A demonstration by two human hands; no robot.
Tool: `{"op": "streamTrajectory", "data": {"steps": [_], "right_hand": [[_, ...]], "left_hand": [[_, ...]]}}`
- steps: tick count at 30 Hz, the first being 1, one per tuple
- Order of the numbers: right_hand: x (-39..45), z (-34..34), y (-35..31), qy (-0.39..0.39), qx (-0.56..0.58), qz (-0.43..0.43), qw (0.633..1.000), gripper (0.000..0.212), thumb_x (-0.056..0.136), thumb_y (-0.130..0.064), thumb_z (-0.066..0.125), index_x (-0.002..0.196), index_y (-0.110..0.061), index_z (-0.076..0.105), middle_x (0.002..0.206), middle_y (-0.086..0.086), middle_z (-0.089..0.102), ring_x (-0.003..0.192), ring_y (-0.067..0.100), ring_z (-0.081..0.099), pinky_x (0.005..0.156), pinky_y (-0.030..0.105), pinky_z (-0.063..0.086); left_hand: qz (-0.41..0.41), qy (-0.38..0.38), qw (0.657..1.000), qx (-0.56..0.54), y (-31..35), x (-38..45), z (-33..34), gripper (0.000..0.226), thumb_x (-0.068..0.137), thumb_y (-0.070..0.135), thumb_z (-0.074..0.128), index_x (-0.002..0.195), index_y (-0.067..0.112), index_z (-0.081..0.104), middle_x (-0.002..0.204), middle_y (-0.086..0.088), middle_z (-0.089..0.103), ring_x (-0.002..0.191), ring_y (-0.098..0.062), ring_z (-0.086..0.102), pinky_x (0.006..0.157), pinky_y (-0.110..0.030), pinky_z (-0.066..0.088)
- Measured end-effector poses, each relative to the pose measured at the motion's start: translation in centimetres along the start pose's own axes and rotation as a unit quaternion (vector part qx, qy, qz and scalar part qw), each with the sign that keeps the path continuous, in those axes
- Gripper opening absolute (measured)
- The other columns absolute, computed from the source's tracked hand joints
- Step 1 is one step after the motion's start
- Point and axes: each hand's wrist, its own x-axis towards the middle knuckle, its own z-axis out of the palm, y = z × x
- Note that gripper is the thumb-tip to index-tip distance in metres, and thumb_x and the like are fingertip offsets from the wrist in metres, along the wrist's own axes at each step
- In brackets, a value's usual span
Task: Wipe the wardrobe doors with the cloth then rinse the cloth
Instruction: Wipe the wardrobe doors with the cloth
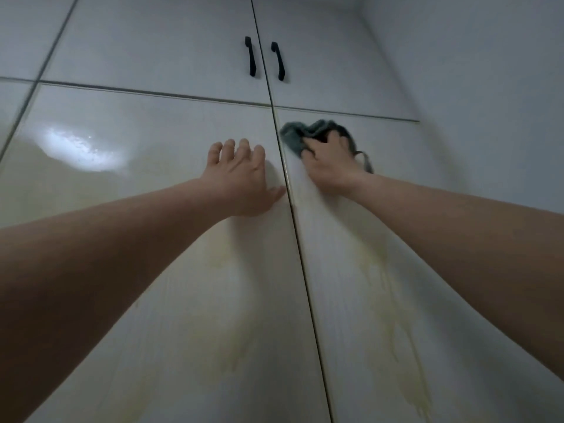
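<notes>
Two tall glossy white wardrobe doors fill the view, the left door (171, 270) and the right door (381, 285), split by a thin vertical gap. My right hand (329, 166) grips a crumpled grey-green cloth (294, 134) and presses it against the top of the right door, close to the gap. A strip of the cloth hangs down beside my wrist. My left hand (241, 175) lies flat on the left door with fingers spread, its thumb near the gap. Faint yellowish streaks run down both doors below my hands.
Above the horizontal seam sit two upper cabinet doors with black handles, the left handle (250, 56) and the right handle (278, 61). A white side wall (488, 87) rises at the right. A bright light reflection (82, 148) glares on the left door.
</notes>
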Motion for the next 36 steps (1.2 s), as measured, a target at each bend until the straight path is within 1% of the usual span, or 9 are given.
{"op": "streamTrajectory", "data": {"steps": [4, 8, 11, 18, 26, 27, 30, 32, 36], "right_hand": [[1.3, 0.2, 0.0, 0.051, 0.043, 0.171, 0.983, 0.045, 0.1, -0.038, 0.026, 0.137, -0.02, 0.046, 0.148, 0.015, 0.023, 0.134, 0.035, 0.024, 0.11, 0.045, 0.02], [0.1, 2.1, -5.8, 0.066, 0.031, -0.013, 0.997, 0.041, 0.1, -0.035, 0.026, 0.131, -0.024, 0.052, 0.141, 0.015, 0.032, 0.128, 0.034, 0.03, 0.106, 0.044, 0.025], [2.3, 1.3, -3.2, 0.077, 0.004, -0.031, 0.997, 0.048, 0.093, -0.039, 0.029, 0.135, -0.031, 0.051, 0.145, 0.015, 0.033, 0.131, 0.036, 0.03, 0.111, 0.045, 0.026], [3.5, -1.2, 4.9, 0.074, -0.011, 0.281, 0.957, 0.049, 0.092, -0.03, 0.044, 0.139, -0.018, 0.039, 0.148, 0.022, 0.02, 0.134, 0.04, 0.02, 0.114, 0.045, 0.021], [0.9, 1.6, -0.8, 0.095, -0.015, -0.14, 0.985, 0.042, 0.09, -0.037, 0.036, 0.126, -0.019, 0.05, 0.123, 0.022, 0.047, 0.113, 0.038, 0.044, 0.098, 0.039, 0.032], [1.3, 1.1, 0.8, 0.103, -0.029, -0.099, 0.989, 0.047, 0.09, -0.038, 0.034, 0.128, -0.018, 0.05, 0.126, 0.024, 0.046, 0.116, 0.04, 0.043, 0.099, 0.04, 0.031], [1.1, -0.9, 6.9, 0.1, 0.0, 0.229, 0.968, 0.052, 0.093, -0.029, 0.043, 0.141, -0.011, 0.034, 0.145, 0.026, 0.028, 0.133, 0.042, 0.026, 0.109, 0.045, 0.023], [0.1, -0.9, 7.0, 0.098, -0.004, 0.297, 0.95, 0.058, 0.089, -0.027, 0.049, 0.141, -0.013, 0.027, 0.145, 0.028, 0.024, 0.134, 0.043, 0.021, 0.111, 0.047, 0.022], [-2.1, 1.9, 1.2, 0.07, 0.01, -0.029, 0.997, 0.05, 0.082, -0.029, 0.038, 0.13, -0.014, 0.041, 0.126, 0.025, 0.045, 0.117, 0.039, 0.04, 0.097, 0.039, 0.031]], "left_hand": [[0.018, 0.013, 1.0, 0.021, 0.1, 0.1, 1.5, 0.086, 0.082, 0.078, 0.034, 0.135, 0.01, 0.04, 0.142, -0.018, 0.036, 0.134, -0.037, 0.03, 0.111, -0.05, 0.025], [0.011, 0.06, 0.998, 0.029, 0.4, 0.1, 1.6, 0.079, 0.084, 0.072, 0.033, 0.127, 0.008, 0.047, 0.128, -0.019, 0.046, 0.123, -0.038, 0.041, 0.104, -0.05, 0.035], [0.024, 0.076, 0.995, 0.052, 0.3, 0.2, 2.3, 0.081, 0.085, 0.076, 0.03, 0.126, 0.008, 0.047, 0.127, -0.019, 0.046, 0.122, -0.037, 0.042, 0.103, -0.049, 0.035], [0.03, 0.077, 0.995, 0.064, 0.0, 0.2, 2.7, 0.09, 0.084, 0.078, 0.027, 0.136, 0.006, 0.039, 0.143, -0.022, 0.037, 0.131, -0.039, 0.034, 0.11, -0.049, 0.03], [0.02, 0.082, 0.993, 0.085, 0.2, -0.4, 2.2, 0.092, 0.081, 0.078, 0.017, 0.132, 0.006, 0.042, 0.134, -0.024, 0.043, 0.124, -0.039, 0.04, 0.105, -0.049, 0.035], [0.015, 0.077, 0.993, 0.087, 0.2, -0.4, 2.4, 0.091, 0.084, 0.077, 0.022, 0.137, 0.004, 0.038, 0.14, -0.025, 0.039, 0.129, -0.041, 0.036, 0.108, -0.05, 0.032], [0.012, 0.07, 0.994, 0.087, 0.5, -0.4, 2.7, 0.092, 0.087, 0.075, 0.025, 0.146, 0.003, 0.027, 0.15, -0.026, 0.028, 0.138, -0.043, 0.026, 0.114, -0.052, 0.024], [0.014, 0.068, 0.994, 0.086, 0.4, -0.4, 2.7, 0.093, 0.087, 0.075, 0.025, 0.147, 0.004, 0.026, 0.151, -0.024, 0.028, 0.139, -0.042, 0.025, 0.114, -0.051, 0.024], [0.011, 0.073, 0.993, 0.093, 0.4, -0.3, 2.3, 0.092, 0.084, 0.077, 0.024, 0.14, 0.005, 0.035, 0.143, -0.023, 0.037, 0.131, -0.039, 0.035, 0.109, -0.051, 0.03]]}}
